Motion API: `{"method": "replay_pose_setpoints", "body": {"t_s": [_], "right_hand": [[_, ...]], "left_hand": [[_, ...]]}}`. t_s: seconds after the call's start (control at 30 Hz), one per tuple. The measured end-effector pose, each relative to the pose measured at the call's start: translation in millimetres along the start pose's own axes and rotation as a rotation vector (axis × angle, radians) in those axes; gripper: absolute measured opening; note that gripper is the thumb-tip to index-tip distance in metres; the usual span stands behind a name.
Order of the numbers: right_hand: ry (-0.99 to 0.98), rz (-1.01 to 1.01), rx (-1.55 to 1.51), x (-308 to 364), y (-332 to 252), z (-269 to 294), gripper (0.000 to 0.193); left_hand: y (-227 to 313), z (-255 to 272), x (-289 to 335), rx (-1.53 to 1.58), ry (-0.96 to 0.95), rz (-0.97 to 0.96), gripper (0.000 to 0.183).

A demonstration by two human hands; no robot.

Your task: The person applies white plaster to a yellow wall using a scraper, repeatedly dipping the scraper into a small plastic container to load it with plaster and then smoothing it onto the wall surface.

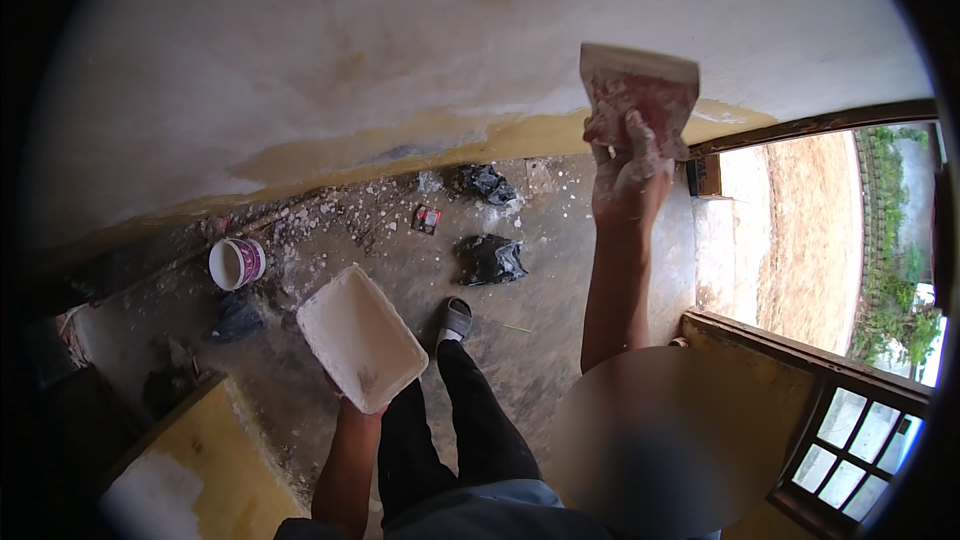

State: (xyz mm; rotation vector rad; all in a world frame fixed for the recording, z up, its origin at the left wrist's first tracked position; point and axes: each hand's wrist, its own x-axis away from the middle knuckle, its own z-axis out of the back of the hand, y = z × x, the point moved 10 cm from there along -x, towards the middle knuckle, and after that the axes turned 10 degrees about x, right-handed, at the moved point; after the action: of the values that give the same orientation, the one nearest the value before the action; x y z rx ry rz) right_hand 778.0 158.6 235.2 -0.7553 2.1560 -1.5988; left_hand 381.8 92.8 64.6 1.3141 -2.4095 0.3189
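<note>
My right hand (632, 170), smeared with white, is raised and closed around a wide putty knife (642, 90). The knife has a reddish, paste-crusted body, and its broad pale edge points up toward the wall (380, 50). Whether the edge touches the wall I cannot tell. A rectangular white tub (397, 390) is held up by my left hand (350, 402), whose fingers are mostly hidden beneath it. Whitish paste coats the inside of the tub. White covers most of the wall, with bare yellow showing along its lower part.
Black plastic bags (492, 260), a small red box (427, 219) and a white bucket (238, 264) lie or stand on the debris-strewn floor (560, 270). To the right is a doorway onto bright ground (815, 220), with a paned window (865, 450) below it. A blurred round patch hides the lower right.
</note>
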Motion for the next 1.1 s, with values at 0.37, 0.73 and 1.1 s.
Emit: {"method": "replay_pose_setpoints", "body": {"t_s": [0.37,0.73,1.1], "right_hand": [[0.255,0.492,1.376,-66,117,-13,0.020],[-0.002,1.001,1.369,62,25,-25,0.041],[-0.004,1.288,1.656,6,80,-98,0.052]], "left_hand": [[4,14,18,-0.008,0.053,-0.027,0.066],[4,19,21,-0.136,-0.049,-0.040,0.067],[-2,27,28,-0.136,0.020,-0.047,0.068]]}}
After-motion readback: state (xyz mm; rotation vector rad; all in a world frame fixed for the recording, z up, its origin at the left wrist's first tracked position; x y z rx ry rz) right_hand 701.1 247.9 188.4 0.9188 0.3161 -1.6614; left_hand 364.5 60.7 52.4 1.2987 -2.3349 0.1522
